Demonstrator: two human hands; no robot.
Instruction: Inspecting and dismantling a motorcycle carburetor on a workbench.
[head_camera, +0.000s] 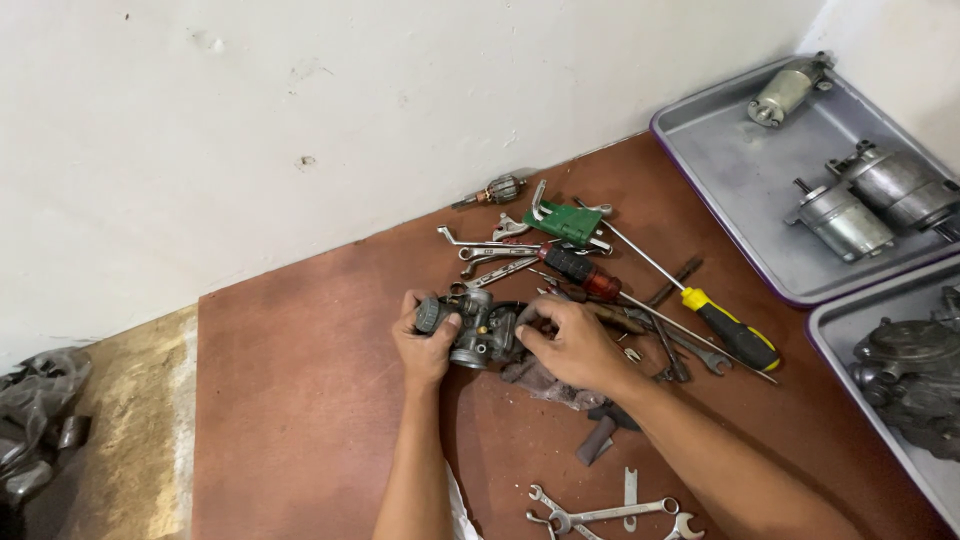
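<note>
Both my hands hold a small grey metal carburetor (478, 335) just above a reddish-brown board (300, 400). My left hand (425, 350) grips its left end, thumb over the round cap. On its right side my right hand (570, 345) has its fingers curled around the body. Right behind the hands lies a pile of tools: a yellow-and-black screwdriver (725, 330), a red-and-black screwdriver (580, 270), several wrenches (495, 255) and a green part (565, 222).
Two grey metal trays sit at the right: the far tray (740, 180) holds starter motors (860, 205), the near tray (860, 320) a dark engine part (915, 380). Wrenches (600, 515) lie near my forearms. A small armature (495, 190) rests by the white wall. Dark plastic (35, 420) lies at left.
</note>
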